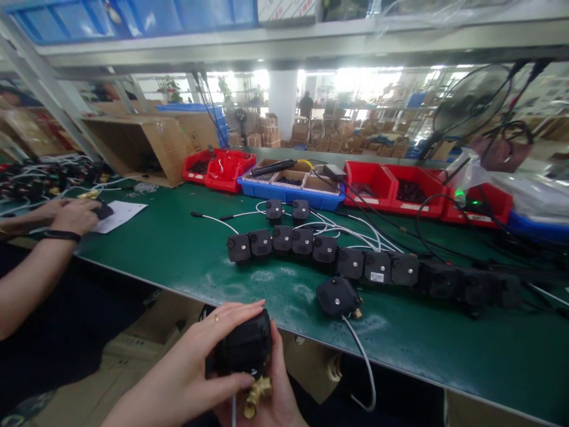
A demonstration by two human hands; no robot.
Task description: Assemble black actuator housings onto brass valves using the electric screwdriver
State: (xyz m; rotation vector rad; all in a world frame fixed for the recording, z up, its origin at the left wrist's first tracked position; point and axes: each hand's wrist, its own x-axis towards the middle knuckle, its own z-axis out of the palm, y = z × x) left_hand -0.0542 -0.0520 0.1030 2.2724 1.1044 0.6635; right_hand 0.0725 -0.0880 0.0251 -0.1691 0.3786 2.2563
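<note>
Both of my hands grip one black, boxy valve actuator (246, 347) just off the table's front edge. My left hand (191, 365) lies across its top and near side, thumb low by the brass valve body (254, 398). Around the lower right side wraps my right hand (282, 388), partly hidden behind the unit. A grey cable hangs below it. On the table near my hands rests another black actuator (338, 296) with a brass end, its cable (367, 362) drooping over the edge. Behind it several similar actuators (302, 242) stand in a curved row, with two more (274, 209) farther back.
Red bins (415, 207) and a blue divided tray (291, 200) line the back of the green table (186, 252). At left, a co-worker's hands (73, 216) handle a dark part beside a white paper (122, 214). A cardboard box (137, 148) and cable pile stand beyond.
</note>
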